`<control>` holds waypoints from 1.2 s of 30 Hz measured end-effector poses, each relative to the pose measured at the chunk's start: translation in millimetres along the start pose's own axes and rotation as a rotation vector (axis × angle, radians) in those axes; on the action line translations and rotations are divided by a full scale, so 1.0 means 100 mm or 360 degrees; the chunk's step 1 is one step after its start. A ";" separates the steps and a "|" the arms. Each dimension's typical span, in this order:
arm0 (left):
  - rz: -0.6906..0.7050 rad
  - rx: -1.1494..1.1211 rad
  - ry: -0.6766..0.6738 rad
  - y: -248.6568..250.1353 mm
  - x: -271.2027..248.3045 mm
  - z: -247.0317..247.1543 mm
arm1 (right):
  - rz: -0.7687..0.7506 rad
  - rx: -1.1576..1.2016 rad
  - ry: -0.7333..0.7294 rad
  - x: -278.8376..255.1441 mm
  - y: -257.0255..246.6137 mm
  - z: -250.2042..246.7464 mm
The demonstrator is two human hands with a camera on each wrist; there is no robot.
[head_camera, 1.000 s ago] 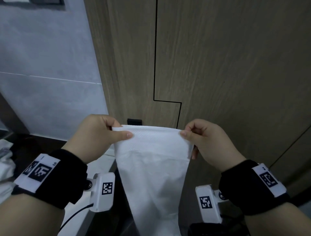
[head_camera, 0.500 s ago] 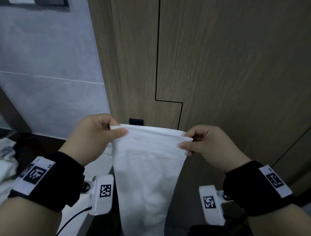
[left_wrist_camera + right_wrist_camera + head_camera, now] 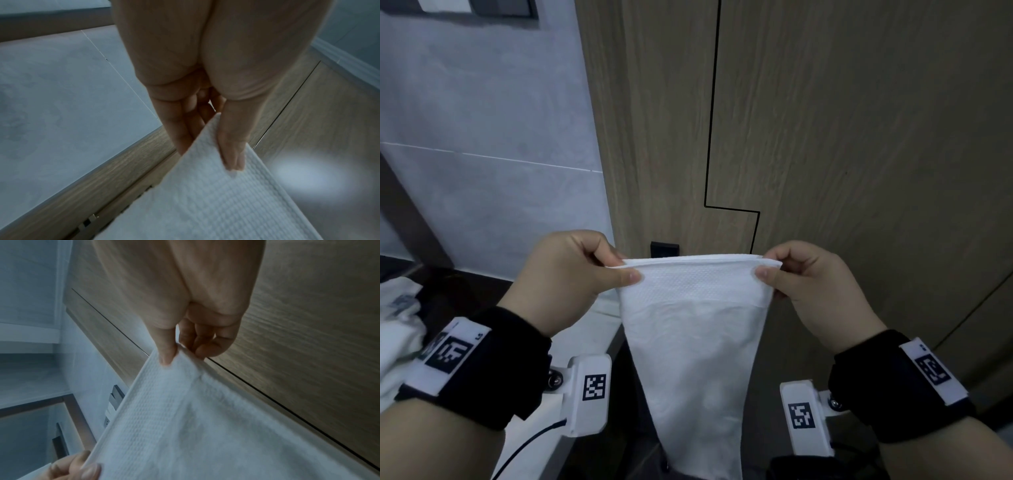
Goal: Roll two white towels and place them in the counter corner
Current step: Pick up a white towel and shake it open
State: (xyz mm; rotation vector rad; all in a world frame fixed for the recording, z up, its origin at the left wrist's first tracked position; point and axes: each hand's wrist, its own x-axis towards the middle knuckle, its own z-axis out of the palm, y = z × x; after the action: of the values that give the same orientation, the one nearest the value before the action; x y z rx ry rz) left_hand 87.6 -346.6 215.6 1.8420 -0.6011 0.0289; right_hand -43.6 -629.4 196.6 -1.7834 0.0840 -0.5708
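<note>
A white towel hangs lengthwise in the air in front of a wooden wall, narrowing toward the bottom of the head view. My left hand pinches its top left corner between thumb and curled fingers. My right hand pinches the top right corner the same way. The top edge is stretched level between them. In the left wrist view the thumb lies on the waffle-textured towel. In the right wrist view the thumb presses the towel corner. A second white towel lies crumpled at the far left.
Wood-panelled wall stands close behind the towel, with a small black fitting just above the hem. A grey tiled wall is on the left above a dark counter. A white ledge runs below my left hand.
Both hands have shifted their pinch on the top hem and spread slightly apart, so the top edge is now pulled straighter and level. The towel still hangs between them.
</note>
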 end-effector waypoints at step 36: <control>-0.0372 -0.0369 0.0301 -0.86 -0.57 -0.30 | 0.0006 0.0191 -0.0308 0.10 0.08 0.97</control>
State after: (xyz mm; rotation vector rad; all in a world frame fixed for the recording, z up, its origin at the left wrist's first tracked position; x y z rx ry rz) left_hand 81.8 -277.9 132.9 1.6503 -0.2438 -0.0215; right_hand 8.3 -548.7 174.9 -1.7122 -0.0790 -0.3898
